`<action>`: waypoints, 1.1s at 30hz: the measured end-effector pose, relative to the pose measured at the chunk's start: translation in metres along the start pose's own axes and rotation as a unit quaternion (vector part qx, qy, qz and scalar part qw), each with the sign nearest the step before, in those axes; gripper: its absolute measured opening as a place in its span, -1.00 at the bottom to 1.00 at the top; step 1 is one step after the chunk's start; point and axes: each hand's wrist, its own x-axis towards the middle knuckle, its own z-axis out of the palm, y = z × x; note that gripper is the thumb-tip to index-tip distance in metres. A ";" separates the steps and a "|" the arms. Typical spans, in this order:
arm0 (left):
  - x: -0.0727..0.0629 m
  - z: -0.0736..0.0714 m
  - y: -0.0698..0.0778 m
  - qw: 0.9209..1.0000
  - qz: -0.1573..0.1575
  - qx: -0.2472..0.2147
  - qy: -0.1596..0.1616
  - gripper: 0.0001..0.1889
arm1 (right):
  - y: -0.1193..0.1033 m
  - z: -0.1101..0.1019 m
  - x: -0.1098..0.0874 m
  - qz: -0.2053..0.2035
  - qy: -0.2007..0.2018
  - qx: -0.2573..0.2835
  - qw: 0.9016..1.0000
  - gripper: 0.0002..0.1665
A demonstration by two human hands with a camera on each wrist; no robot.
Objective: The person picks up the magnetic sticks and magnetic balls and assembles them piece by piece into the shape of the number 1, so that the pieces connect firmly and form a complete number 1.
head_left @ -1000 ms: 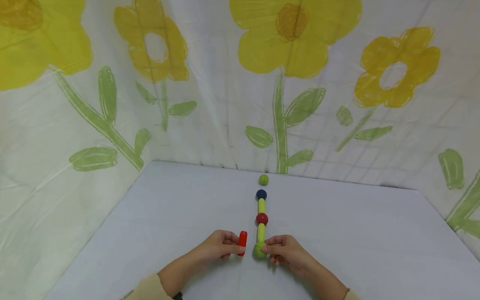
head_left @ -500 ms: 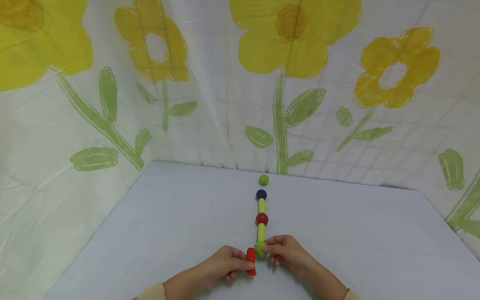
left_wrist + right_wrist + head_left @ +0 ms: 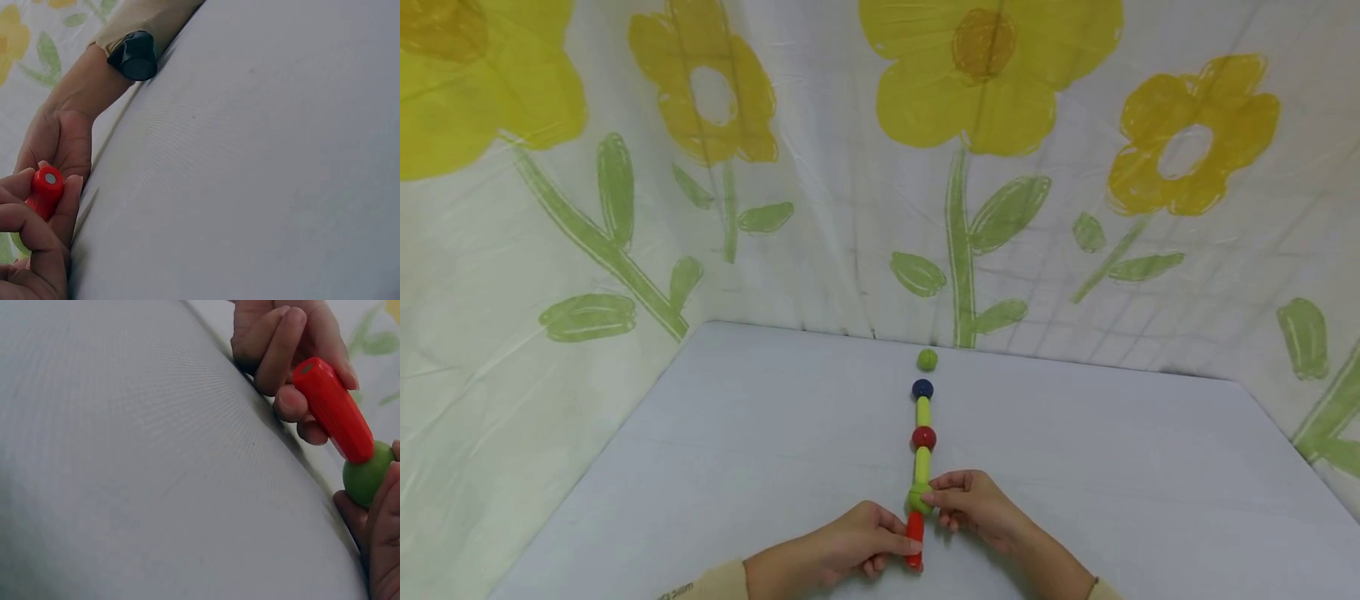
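Between its thumb and fingers, my left hand (image 3: 867, 537) pinches a red magnetic rod (image 3: 915, 532). A small metal disc (image 3: 50, 179) shows in the rod's free end. The other end meets a green ball (image 3: 361, 481), and they appear to touch in the right wrist view. My right hand (image 3: 976, 505) pinches that ball from the right. Away from the hands, the line runs on through a yellow-green rod (image 3: 922, 465), a red ball (image 3: 924, 437), another yellow-green rod (image 3: 923, 411) and a dark blue ball (image 3: 922, 389).
A second green ball (image 3: 927, 359) lies apart beyond the blue ball, close to the back edge of the white table (image 3: 1075, 450). Behind the table hangs a white curtain (image 3: 850, 208) with yellow flowers. A dark band piece (image 3: 136, 57) sits at a sleeve cuff.
My left hand has brought the red rod right and nearer the body, from beside the green ball to its near end, in line with the chain. The right hand has stayed on the green ball.
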 end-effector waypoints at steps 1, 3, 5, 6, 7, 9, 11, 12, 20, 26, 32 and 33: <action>0.000 0.000 0.000 1.000 0.000 0.000 0.001 -0.83 | 0.000 0.000 0.000 0.001 0.001 0.000 1.000 -0.52; 0.001 0.001 0.000 1.000 0.001 0.002 0.003 -0.84 | 0.000 0.000 0.000 0.005 0.003 0.000 1.000 -0.51; 0.002 0.001 0.000 1.000 0.005 0.009 0.006 -0.84 | -0.001 0.000 0.000 0.012 0.006 -0.001 1.000 -0.49; 0.002 0.002 -0.001 1.000 0.007 0.012 0.008 -0.84 | -0.001 0.000 0.000 0.015 0.008 -0.001 1.000 -0.48; 0.002 0.002 -0.001 1.000 0.008 0.014 0.009 -0.84 | -0.001 0.000 0.001 0.018 0.010 -0.001 1.000 -0.48; 0.003 0.002 -0.001 1.000 0.012 0.017 0.011 -0.84 | -0.001 0.000 0.001 0.021 0.012 -0.002 1.000 -0.47; 0.003 0.003 -0.002 1.000 0.015 0.018 0.013 -0.83 | -0.001 0.000 0.001 0.020 0.012 -0.003 1.000 -0.46; 0.003 0.003 -0.001 1.000 0.015 0.018 0.014 -0.82 | -0.001 0.000 0.001 0.019 0.013 -0.004 1.000 -0.46; 0.001 0.001 -0.001 1.000 0.013 0.009 0.004 -0.79 | -0.001 0.000 0.000 0.014 0.012 -0.001 1.000 -0.50; 0.001 0.000 -0.003 1.000 0.017 0.003 -0.001 -0.79 | -0.002 0.001 -0.001 0.017 0.015 -0.004 1.000 -0.49; 0.001 0.000 -0.003 1.000 0.027 0.010 0.010 -0.77 | -0.002 0.001 -0.001 0.006 0.013 -0.002 1.000 -0.48; 0.002 0.000 -0.003 0.999 0.031 0.011 0.014 -0.77 | -0.002 0.001 -0.001 0.006 0.013 -0.002 1.000 -0.47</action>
